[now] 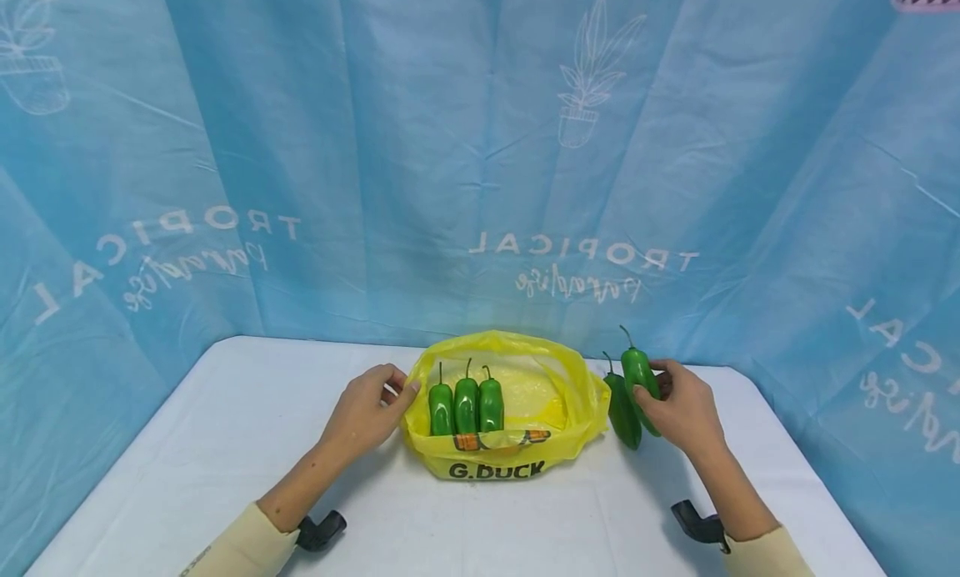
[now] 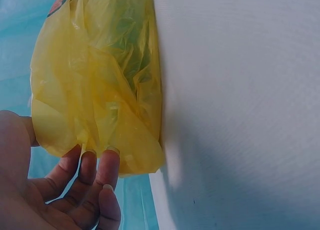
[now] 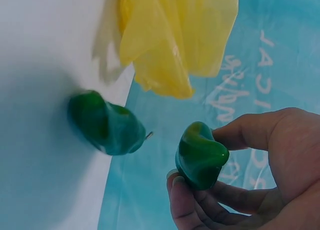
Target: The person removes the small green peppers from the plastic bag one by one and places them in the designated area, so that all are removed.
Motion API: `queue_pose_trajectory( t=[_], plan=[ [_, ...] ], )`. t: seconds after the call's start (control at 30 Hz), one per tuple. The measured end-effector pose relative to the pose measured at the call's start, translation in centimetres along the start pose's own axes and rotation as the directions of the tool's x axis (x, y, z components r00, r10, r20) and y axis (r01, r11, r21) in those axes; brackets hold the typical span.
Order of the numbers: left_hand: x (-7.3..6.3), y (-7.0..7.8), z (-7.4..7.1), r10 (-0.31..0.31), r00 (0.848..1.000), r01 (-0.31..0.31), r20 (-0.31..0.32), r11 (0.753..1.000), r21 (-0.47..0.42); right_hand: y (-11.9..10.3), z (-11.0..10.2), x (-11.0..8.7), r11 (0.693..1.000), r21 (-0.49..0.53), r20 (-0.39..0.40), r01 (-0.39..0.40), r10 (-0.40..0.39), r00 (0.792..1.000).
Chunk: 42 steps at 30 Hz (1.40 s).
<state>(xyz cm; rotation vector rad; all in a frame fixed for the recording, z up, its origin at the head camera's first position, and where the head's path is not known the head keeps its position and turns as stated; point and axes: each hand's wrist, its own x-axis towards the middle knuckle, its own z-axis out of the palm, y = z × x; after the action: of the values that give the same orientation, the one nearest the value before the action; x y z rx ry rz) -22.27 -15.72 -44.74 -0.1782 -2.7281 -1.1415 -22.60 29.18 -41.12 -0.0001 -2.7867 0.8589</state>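
A yellow plastic bag (image 1: 570, 454) with "G.DUCK" lettering stands with its mouth spread wide. Inside, at its left, three green chili peppers (image 1: 467, 406) stand side by side, stems up. My left hand (image 1: 366, 412) holds the bag's left rim; in the left wrist view the thumb and fingertips meet the yellow plastic (image 2: 95, 94). To the right of the bag, my right hand (image 1: 686, 406) pinches a green chili pepper (image 1: 637, 368) between thumb and fingers, raised off the table. Another green pepper (image 3: 107, 122) lies on the table just left of it, partly overlapped in the head view.
A white-covered table (image 1: 480, 527) carries everything. Behind it and along the sides hangs a blue curtain (image 1: 420, 185) with white plant drawings and mirrored lettering. Black curved pieces (image 1: 322, 531) sit at both wrists.
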Motion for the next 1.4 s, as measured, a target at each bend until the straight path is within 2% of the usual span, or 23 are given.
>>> queue_pose_trajectory(
  t=[0.5, 0.97, 1.4],
  plan=[
    [0.1, -0.2, 0.0, 0.000, 1.000, 0.000, -0.005, 1.000, 0.003, 2.3, 0.3, 0.7, 0.998, -0.044, -0.002, -0.033, 0.033, 0.999],
    [0.0, -0.1, 0.1, 0.013, 1.000, -0.013, -0.007, 1.000, -0.005, 3.7, 1.4, 0.9, 0.988, -0.105, 0.077, -0.113, 0.121, 0.990],
    [-0.1, 0.1, 0.1, 0.012, 1.000, -0.012, -0.001, 1.000, -0.007, 5.0, 2.3, 1.3, 0.983, -0.137, 0.107, -0.122, 0.137, 0.985]
  ],
)
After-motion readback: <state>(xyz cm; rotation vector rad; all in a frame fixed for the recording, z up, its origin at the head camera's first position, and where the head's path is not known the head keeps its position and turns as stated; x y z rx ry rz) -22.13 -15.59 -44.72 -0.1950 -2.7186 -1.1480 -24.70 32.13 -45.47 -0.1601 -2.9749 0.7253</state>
